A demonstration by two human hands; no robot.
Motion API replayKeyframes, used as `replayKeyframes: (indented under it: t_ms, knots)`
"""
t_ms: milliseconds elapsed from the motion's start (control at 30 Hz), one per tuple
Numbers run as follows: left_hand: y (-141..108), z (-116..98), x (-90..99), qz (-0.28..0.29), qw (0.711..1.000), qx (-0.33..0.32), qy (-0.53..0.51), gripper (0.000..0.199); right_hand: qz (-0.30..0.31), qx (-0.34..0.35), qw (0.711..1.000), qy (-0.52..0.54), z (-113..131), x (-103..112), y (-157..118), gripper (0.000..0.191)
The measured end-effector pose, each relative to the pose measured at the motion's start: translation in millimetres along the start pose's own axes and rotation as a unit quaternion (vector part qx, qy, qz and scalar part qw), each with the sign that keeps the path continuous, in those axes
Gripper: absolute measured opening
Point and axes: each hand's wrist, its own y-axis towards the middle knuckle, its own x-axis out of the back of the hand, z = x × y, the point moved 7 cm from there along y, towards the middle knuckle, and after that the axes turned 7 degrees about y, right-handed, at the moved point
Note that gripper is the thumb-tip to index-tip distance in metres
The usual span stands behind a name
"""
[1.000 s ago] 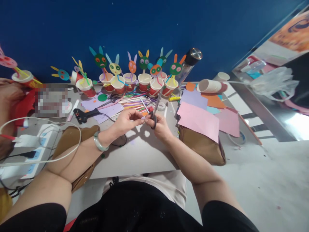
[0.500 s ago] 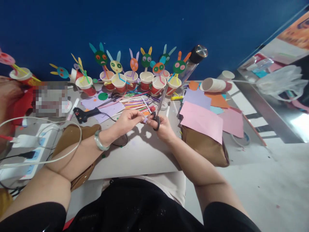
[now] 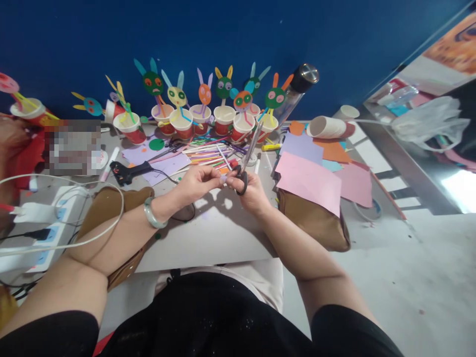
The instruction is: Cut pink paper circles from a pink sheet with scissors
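Both hands meet above the middle of the table. My left hand is closed in a pinch on a small light purple paper piece, partly hidden by the fingertips. My right hand is closed round the black handles of a pair of scissors, whose blades point up and away from me. Its thumb and finger also reach the paper piece. Behind the hands lie several coloured sticks. A black glue gun rests left of them on purple paper.
Paper cups with paper rabbit figures line the blue wall, beside a bottle. Pink paper covers a brown pouch at right. A power strip with looping cables lies left; another person's hand is at far left.
The view has shifted slightly. Both hands stay together at the small paper piece, which has turned a little between the fingers. The scissors stay in my right hand.
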Motion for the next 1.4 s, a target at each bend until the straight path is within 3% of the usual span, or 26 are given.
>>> replayKeyframes:
  t_ms: [233,533,833,1167,1400]
  knots:
    - [0,-3,1.9,-0.006,0.996,-0.045,0.073,0.015,0.001,-0.018,1.0,-0.004,5,-3,-1,0.03]
    - [-1,-3,3.8,-0.017,0.999,-0.012,0.035,0.016,-0.032,0.007,0.999,-0.005,0,9,3,0.023]
    - [0,-2,1.4,-0.011,0.999,-0.03,0.02,0.019,-0.017,0.012,1.0,0.014,3,0,-1,0.027]
    - [-3,2,0.5,-0.002,0.996,0.044,-0.077,0.012,-0.045,0.019,0.999,0.016,2,8,1,0.021]
    - [-6,9,-13.7,0.07,0.954,0.166,-0.241,0.017,-0.01,0.01,1.0,0.012,2,8,0,0.03]
